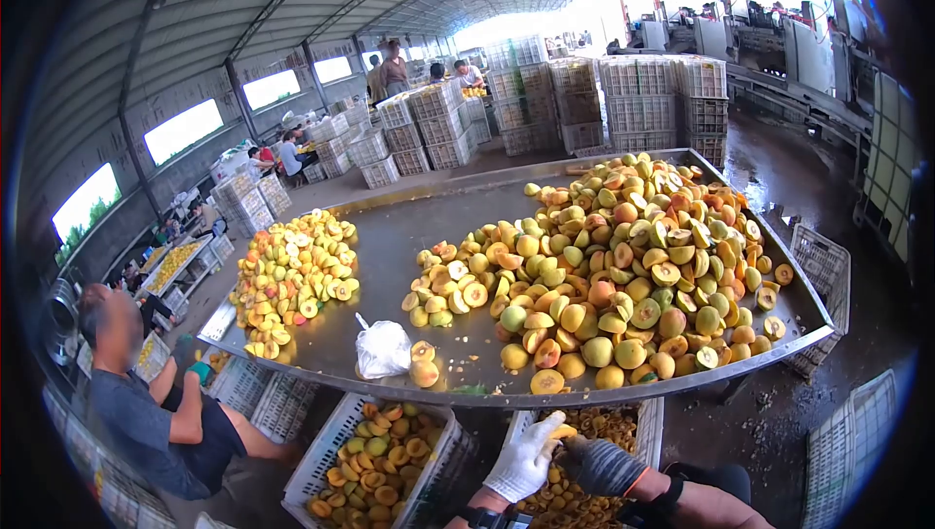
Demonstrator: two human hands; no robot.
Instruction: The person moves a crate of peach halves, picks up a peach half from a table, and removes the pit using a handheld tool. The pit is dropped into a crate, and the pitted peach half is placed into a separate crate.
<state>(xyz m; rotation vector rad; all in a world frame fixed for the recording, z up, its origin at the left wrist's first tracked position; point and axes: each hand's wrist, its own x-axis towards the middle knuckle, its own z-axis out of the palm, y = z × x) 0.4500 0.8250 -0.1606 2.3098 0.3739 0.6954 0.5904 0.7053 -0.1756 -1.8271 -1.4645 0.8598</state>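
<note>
Yellow peach [563,430] sits pinched between our hands: left hand [526,458] and right hand [602,466] pressed together around it. We judge it light, soft, bruisable; grip its firm sides gently.

Two gloved hands, one white [526,459] and one grey [602,466], are showing at the bottom of the frame. Two peach heaps [292,276] [604,276] are lying on one metal table [409,227], with one white bag [382,349] between.

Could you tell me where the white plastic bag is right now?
The white plastic bag lies near the metal table's front edge, left of centre, beside two peach halves.
</note>
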